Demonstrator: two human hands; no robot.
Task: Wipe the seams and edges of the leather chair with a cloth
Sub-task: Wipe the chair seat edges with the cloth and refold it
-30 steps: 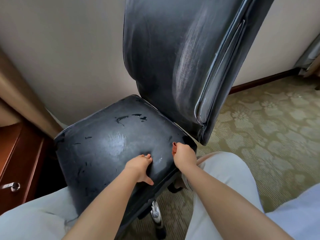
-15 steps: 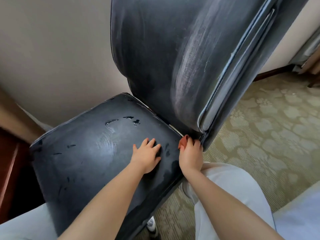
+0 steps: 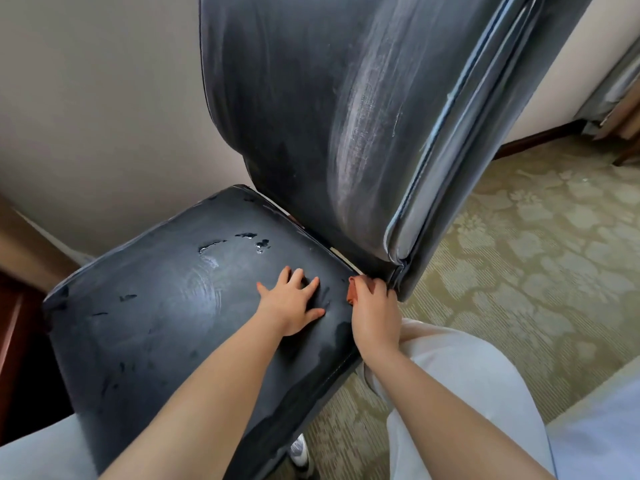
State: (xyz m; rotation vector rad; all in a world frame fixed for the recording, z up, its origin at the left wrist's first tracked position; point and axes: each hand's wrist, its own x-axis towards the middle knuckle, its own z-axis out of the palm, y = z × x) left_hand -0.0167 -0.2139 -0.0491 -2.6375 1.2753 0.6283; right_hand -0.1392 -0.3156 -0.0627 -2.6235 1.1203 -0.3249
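A worn black leather chair fills the view, its seat (image 3: pixel 166 306) scuffed and peeling, its tall backrest (image 3: pixel 311 109) rising behind with piped seams down the right side. My left hand (image 3: pixel 291 303) lies flat on the seat with fingers spread, near the rear right corner. My right hand (image 3: pixel 375 313) grips a small reddish-brown cloth (image 3: pixel 351 292) and holds it at the seat's rear right corner, where seat and backrest meet. Most of the cloth is hidden under my fingers.
A beige wall stands behind the chair. Dark wooden furniture (image 3: pixel 14 341) sits at the far left. Patterned carpet (image 3: pixel 519 271) spreads to the right. My pale trouser legs (image 3: pixel 467 393) flank the seat, and a shoe (image 3: pixel 299 452) shows under its front edge.
My right hand slid with the cloth along the seat's right edge back to the rear corner. My left hand went from curled to flat and moved further back on the seat.
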